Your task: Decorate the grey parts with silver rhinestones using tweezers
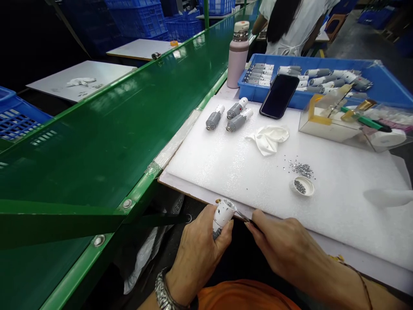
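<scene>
Near the front edge of the padded table, my left hand (201, 247) is closed around a small white-and-grey cylinder (223, 212), its white open end tilted up. My right hand (282, 241) pinches a pair of thin metal tweezers (242, 215), whose tip reaches the cylinder's rim; whether it grips anything there is too small to tell. Beyond my hands lies a white cap (308, 184) with tiny silver pieces (300, 187) in it. More silver bits (303, 168) are scattered behind it. Several similar cylinders (238, 120) lie farther back on the white foam sheet (206, 163).
A green conveyor (129, 116) runs along the left. At the back stand a pink bottle (238, 58), a phone (279, 96) and a blue tray (322, 100) of cylinders. A crumpled white cloth (269, 138) and a tool box (329, 125) lie nearer. A person (293, 30) sits beyond.
</scene>
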A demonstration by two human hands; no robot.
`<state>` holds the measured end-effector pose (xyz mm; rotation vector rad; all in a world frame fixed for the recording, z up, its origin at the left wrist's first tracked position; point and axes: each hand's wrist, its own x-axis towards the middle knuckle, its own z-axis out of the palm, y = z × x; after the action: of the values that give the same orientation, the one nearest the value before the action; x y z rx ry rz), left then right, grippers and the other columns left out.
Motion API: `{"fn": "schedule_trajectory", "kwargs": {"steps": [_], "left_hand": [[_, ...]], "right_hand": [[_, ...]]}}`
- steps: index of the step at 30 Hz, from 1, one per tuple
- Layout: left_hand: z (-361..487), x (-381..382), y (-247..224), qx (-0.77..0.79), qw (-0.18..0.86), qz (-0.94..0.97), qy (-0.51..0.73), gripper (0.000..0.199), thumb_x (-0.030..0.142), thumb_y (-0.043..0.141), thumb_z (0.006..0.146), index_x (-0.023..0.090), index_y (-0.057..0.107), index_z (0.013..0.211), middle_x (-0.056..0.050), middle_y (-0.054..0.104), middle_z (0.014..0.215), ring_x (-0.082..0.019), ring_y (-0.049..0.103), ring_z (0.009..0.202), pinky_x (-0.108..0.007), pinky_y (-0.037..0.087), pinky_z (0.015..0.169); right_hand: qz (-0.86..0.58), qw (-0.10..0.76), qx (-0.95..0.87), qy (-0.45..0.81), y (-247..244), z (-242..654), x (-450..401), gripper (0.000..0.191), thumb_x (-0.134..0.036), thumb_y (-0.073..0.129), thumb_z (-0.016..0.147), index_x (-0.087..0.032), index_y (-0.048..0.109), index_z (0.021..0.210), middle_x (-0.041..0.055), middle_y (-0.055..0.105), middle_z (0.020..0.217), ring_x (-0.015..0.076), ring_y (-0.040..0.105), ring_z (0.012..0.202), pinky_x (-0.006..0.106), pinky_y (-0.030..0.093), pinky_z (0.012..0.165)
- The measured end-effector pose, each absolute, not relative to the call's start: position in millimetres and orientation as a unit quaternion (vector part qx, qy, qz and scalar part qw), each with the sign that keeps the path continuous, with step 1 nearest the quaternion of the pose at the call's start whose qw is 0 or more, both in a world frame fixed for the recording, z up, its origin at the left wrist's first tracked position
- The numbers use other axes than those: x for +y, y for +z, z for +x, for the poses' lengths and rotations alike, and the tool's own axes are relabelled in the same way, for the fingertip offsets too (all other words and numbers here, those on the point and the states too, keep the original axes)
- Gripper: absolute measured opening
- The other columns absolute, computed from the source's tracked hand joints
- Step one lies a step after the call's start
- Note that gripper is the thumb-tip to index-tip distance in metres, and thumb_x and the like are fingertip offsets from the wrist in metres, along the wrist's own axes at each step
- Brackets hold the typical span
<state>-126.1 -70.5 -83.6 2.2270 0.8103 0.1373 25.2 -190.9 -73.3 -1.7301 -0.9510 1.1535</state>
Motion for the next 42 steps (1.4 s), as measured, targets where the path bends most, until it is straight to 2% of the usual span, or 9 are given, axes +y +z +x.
{"fn": "schedule_trajectory", "kwargs": {"steps": [3, 9, 15, 20, 23, 25, 29, 32, 42], "left_hand": [[-126.6, -70.0, -83.4, 0.320, 0.383, 0.864, 0.057, 0.022, 0.036, 0.040, 0.098, 0.020, 0.054, 0.102, -0.005, 0.063, 0.090, -0.021, 0.058, 0.074, -0.032, 0.041, 0.068], [-123.3, -69.7, -82.1, 0.342, 0.414, 0.841, 0.069, 0.019, 0.036, 0.042, 0.097, 0.021, 0.054, 0.097, -0.003, 0.059, 0.084, -0.019, 0.051, 0.068, -0.031, 0.034, 0.064], [-121.9, -63.8, -78.5, 0.378, 0.500, 0.773, 0.096, 0.024, 0.044, 0.047, 0.095, 0.022, 0.054, 0.090, 0.000, 0.056, 0.077, -0.016, 0.051, 0.069, -0.030, 0.038, 0.066], [-125.9, -57.1, -65.6, 0.420, 0.650, 0.628, 0.083, 0.047, 0.061, 0.032, 0.095, 0.019, 0.054, 0.095, 0.003, 0.052, 0.067, -0.009, 0.045, 0.047, -0.021, 0.038, 0.041], [-123.8, -62.4, -57.8, 0.356, 0.810, 0.465, 0.020, 0.046, 0.057, 0.042, 0.093, 0.016, 0.060, 0.097, 0.002, 0.055, 0.067, -0.005, 0.042, 0.040, -0.015, 0.037, 0.036], [-121.0, -67.7, -56.2, 0.324, 0.866, 0.381, -0.005, 0.042, 0.054, 0.049, 0.091, 0.014, 0.062, 0.094, 0.002, 0.056, 0.068, -0.004, 0.043, 0.040, -0.013, 0.037, 0.035], [-118.0, -74.4, -57.5, 0.321, 0.860, 0.396, -0.010, 0.043, 0.054, 0.046, 0.094, 0.014, 0.062, 0.095, 0.001, 0.057, 0.061, -0.004, 0.045, 0.037, -0.012, 0.034, 0.035], [-118.5, -75.7, -56.8, 0.323, 0.827, 0.460, -0.004, 0.045, 0.056, 0.043, 0.095, 0.014, 0.060, 0.096, 0.002, 0.055, 0.053, -0.005, 0.044, 0.038, -0.012, 0.033, 0.036], [-115.7, -77.0, -58.2, 0.332, 0.783, 0.526, -0.008, 0.042, 0.057, 0.047, 0.093, 0.016, 0.056, 0.100, 0.004, 0.054, 0.055, -0.007, 0.044, 0.042, -0.014, 0.035, 0.039]], "right_hand": [[-0.684, 0.428, -0.361, 0.467, -72.2, 23.9, -190.2, 0.031, -0.043, 0.064, 0.083, -0.020, 0.046, 0.072, -0.0036, 0.033, 0.060, 0.0110, 0.018, 0.056, 0.029, 0.010, 0.053], [-0.592, 0.427, -0.247, 0.637, -64.2, 26.0, -185.1, 0.033, -0.051, 0.031, 0.099, -0.023, 0.043, 0.086, -0.0124, 0.024, 0.049, 0.0066, 0.012, 0.034, 0.021, 0.018, 0.034], [-0.631, 0.461, -0.268, 0.564, -55.8, 22.0, -190.5, 0.041, -0.056, 0.049, 0.096, -0.021, 0.039, 0.078, -0.0100, 0.033, 0.050, 0.0050, 0.025, 0.046, 0.019, 0.018, 0.043], [-0.686, 0.460, -0.243, 0.509, -36.8, 20.3, -208.4, 0.047, -0.062, 0.047, 0.095, -0.021, 0.040, 0.074, -0.0079, 0.029, 0.054, 0.0069, 0.021, 0.050, 0.023, 0.017, 0.047], [-0.683, 0.458, -0.247, 0.513, -38.9, 22.1, -213.9, 0.047, -0.064, 0.048, 0.093, -0.021, 0.042, 0.074, -0.0073, 0.030, 0.055, 0.0069, 0.022, 0.050, 0.022, 0.018, 0.045], [-0.678, 0.453, -0.276, 0.509, -44.1, 23.3, -214.0, 0.047, -0.064, 0.047, 0.093, -0.021, 0.043, 0.075, -0.0070, 0.030, 0.055, 0.0070, 0.023, 0.049, 0.021, 0.021, 0.043], [-0.692, 0.426, -0.339, 0.474, -47.7, 23.8, -208.4, 0.043, -0.059, 0.045, 0.096, -0.022, 0.044, 0.076, -0.0062, 0.034, 0.056, 0.0076, 0.028, 0.050, 0.020, 0.026, 0.044], [-0.690, 0.424, -0.364, 0.460, -41.4, 22.4, -202.3, 0.040, -0.055, 0.042, 0.098, -0.022, 0.044, 0.076, -0.0068, 0.034, 0.055, 0.0077, 0.027, 0.049, 0.021, 0.025, 0.044], [-0.676, 0.430, -0.383, 0.460, -38.2, 22.3, -197.4, 0.036, -0.050, 0.042, 0.100, -0.022, 0.048, 0.078, -0.0075, 0.036, 0.055, 0.0074, 0.028, 0.049, 0.022, 0.025, 0.044]]}}
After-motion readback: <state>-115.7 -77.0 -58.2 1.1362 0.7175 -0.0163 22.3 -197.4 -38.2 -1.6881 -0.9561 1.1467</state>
